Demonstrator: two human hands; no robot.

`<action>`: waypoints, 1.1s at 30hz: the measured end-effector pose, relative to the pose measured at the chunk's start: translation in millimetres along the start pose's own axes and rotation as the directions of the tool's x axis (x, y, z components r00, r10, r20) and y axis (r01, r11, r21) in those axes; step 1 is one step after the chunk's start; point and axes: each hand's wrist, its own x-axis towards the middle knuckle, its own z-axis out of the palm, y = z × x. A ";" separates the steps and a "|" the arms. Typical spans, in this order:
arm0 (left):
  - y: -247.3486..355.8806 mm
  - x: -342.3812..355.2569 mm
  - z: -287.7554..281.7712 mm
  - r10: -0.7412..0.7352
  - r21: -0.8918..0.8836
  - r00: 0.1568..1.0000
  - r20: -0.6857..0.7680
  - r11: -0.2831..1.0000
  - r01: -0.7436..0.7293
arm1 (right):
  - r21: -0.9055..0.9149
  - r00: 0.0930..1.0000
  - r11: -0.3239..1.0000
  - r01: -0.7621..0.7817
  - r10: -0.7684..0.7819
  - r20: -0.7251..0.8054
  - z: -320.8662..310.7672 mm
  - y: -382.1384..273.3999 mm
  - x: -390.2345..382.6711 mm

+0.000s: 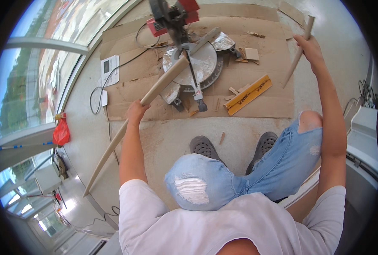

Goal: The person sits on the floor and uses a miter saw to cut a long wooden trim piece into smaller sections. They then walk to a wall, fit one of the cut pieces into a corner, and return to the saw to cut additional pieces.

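My left hand is closed around a long pale wooden strip. The strip's upper end lies over the mitre saw's round metal table, and its lower end reaches down to the left. My right hand, raised at the far right, grips a shorter wooden strip that stands at a slant, apart from the saw. The mitre saw's red and black head is up at the back of its table.
Cardboard sheets lie under the saw. On them rest a yellow box, wood offcuts and debris. A black cable loops leftward past a white paper. A red bag hangs near the window; a white appliance-like object stands right.
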 end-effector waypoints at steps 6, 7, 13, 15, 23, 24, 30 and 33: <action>14.1 5.9 0.7 0.028 0.090 0.999 -0.038 0.996 -0.025 | 0.065 0.996 0.993 -0.094 0.094 0.010 -16.5 1.2 -7.1; 20.8 4.5 1.6 0.016 0.045 1.000 -0.023 0.999 -0.015 | 0.051 0.996 0.995 -0.088 0.088 -0.008 -15.9 4.7 -6.3; 26.7 -28.2 12.5 0.072 -0.178 0.985 0.157 0.983 -0.043 | -0.027 1.000 0.999 -0.022 0.022 0.005 -13.0 3.8 10.9; 38.0 -34.8 12.6 0.102 -0.223 0.958 0.267 0.974 -0.041 | 0.005 1.000 1.000 -0.004 0.005 -0.007 -7.3 3.0 18.5; 63.4 -114.5 33.3 0.120 -0.186 0.965 0.232 0.979 -0.077 | 0.077 0.981 0.997 0.012 -0.027 0.191 20.7 50.0 54.5; 80.8 -112.7 30.2 0.181 -0.172 0.969 0.170 0.973 -0.152 | 0.018 0.968 0.994 -0.112 0.105 0.226 7.7 84.8 75.2; 117.3 -182.7 82.0 0.254 -0.224 0.958 0.131 0.949 -0.221 | -0.043 0.940 0.987 -0.153 0.159 0.302 43.4 130.5 92.8; 139.5 -212.1 101.9 0.245 -0.262 0.965 0.092 0.941 -0.213 | -0.193 0.923 0.975 -0.108 0.171 0.346 46.6 61.8 41.8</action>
